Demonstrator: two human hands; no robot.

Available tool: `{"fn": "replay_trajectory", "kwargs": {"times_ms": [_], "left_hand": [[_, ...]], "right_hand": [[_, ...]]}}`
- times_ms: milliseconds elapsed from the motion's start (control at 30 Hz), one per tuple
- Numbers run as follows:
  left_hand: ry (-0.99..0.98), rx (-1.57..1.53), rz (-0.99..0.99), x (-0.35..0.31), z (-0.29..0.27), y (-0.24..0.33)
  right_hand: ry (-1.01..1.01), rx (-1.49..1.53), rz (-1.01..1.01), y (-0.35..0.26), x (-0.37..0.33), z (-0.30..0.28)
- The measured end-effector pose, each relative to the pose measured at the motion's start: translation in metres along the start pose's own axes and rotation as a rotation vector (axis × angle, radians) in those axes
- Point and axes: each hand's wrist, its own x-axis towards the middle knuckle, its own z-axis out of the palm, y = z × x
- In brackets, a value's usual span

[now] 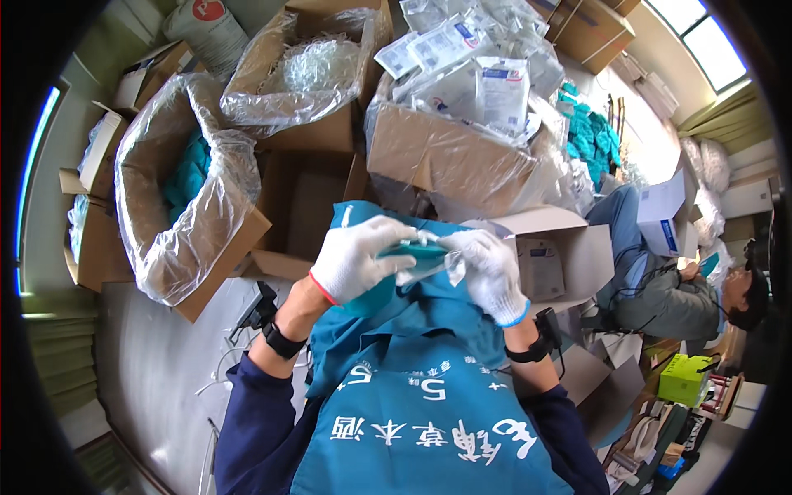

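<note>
In front of my chest, both gloved hands hold a folded teal item (422, 257) with clear plastic about it. My left hand (360, 254), in a white knit glove with a red cuff, curls its fingers round the left part. At the other end, my right hand (491, 276), gloved in white with a blue cuff, pinches the crumpled plastic. More teal material (371, 301) shows below my left palm, and I cannot tell whether it is the same piece. Beneath lies my teal apron (429, 412) with white print.
An open carton (584, 256) with a flat packet (542, 268) stands by my right hand. Ahead is a large carton (450, 153) heaped with clear packets (503, 91). A plastic-lined carton (235, 247) at left holds teal pieces (191, 177). A person (668, 297) sits at right.
</note>
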Motion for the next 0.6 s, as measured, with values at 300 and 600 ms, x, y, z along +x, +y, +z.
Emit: {"fn": "replay_trajectory", "kwargs": {"times_ms": [300,600], "left_hand": [[0.77,-0.108,-0.073,-0.026,-0.023,-0.043],[0.759,-0.34,-0.325,-0.052,-0.018,-0.057]], "right_hand": [[0.306,0.64,0.242,0.093,0.028,-0.032],[0.254,-0.726,0.476,0.285,0.143,-0.106]]}}
